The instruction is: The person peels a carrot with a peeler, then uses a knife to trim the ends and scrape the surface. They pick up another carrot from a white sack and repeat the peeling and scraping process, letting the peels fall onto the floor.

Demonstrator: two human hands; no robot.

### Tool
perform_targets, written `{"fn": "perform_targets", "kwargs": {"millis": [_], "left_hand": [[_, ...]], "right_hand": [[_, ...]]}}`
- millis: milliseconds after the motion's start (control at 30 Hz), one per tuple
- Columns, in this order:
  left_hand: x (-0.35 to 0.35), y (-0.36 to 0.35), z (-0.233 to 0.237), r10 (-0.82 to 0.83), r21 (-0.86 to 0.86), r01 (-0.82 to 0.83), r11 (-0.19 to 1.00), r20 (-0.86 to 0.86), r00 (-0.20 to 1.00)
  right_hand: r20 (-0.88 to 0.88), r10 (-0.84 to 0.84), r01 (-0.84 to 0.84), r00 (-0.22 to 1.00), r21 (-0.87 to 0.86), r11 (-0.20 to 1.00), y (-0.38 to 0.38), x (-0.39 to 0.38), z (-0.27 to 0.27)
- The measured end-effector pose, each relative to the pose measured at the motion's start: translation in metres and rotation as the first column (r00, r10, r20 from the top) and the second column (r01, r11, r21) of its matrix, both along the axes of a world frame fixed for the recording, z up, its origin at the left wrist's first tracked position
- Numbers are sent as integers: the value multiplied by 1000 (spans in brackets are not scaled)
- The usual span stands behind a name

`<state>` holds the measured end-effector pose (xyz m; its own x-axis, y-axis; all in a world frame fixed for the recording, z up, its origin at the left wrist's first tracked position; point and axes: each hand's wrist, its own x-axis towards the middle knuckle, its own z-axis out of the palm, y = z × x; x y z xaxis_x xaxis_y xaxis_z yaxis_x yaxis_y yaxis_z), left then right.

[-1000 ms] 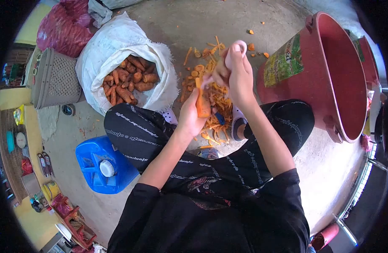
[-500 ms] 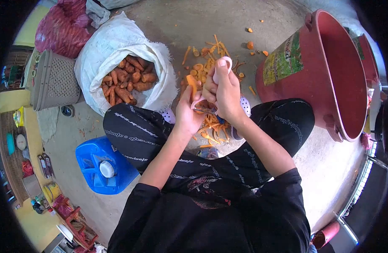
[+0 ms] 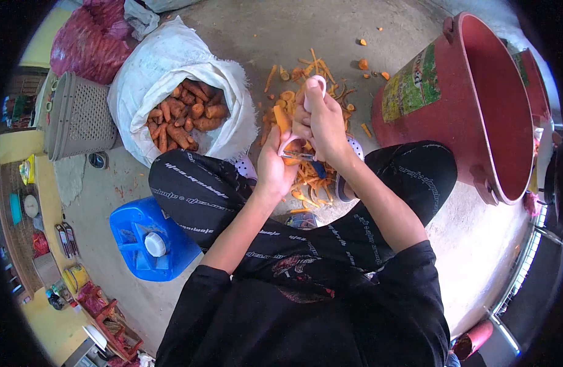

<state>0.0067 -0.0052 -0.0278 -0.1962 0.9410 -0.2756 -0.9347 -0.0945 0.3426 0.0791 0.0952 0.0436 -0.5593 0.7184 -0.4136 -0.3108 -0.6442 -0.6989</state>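
My left hand (image 3: 274, 166) grips an orange carrot (image 3: 283, 120) that points up and away from me. My right hand (image 3: 321, 122) holds a pink-handled peeler (image 3: 313, 92), its blade end (image 3: 293, 156) laid against the lower part of the carrot near my left palm. Under both hands a heap of orange carrot peelings (image 3: 309, 177) lies on the concrete floor between my knees.
A white sack (image 3: 165, 61) of unpeeled carrots (image 3: 185, 116) stands open at the left. A big red bucket (image 3: 477, 104) is at the right, a blue jerrycan (image 3: 148, 238) by my left leg, a grey mesh basket (image 3: 79, 116) further left.
My right hand brought the peeler from the far top of the carrot down to its lower end by my left palm. The carrot turned a little in my left hand.
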Motion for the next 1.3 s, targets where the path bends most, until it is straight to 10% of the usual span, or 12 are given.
{"fn": "perform_targets", "kwargs": {"millis": [533, 900, 1133, 1300], "left_hand": [[19, -5, 29, -196, -316, 125, 940, -202, 960], [9, -3, 29, -223, -280, 155, 947, -230, 947], [2, 6, 27, -69, -185, 53, 981, -82, 994], [-4, 5, 22, -72, -58, 70, 996, -48, 996]], "right_hand": [[-34, -206, 208, 978, 60, 976, 46, 1, -24], [98, -343, 196, 934, 663, 723, 73, 0, -25], [-170, -63, 90, 983, 156, 984, 5, 14, 29], [-117, -34, 45, 993, 97, 994, -15, 10, 18]]}}
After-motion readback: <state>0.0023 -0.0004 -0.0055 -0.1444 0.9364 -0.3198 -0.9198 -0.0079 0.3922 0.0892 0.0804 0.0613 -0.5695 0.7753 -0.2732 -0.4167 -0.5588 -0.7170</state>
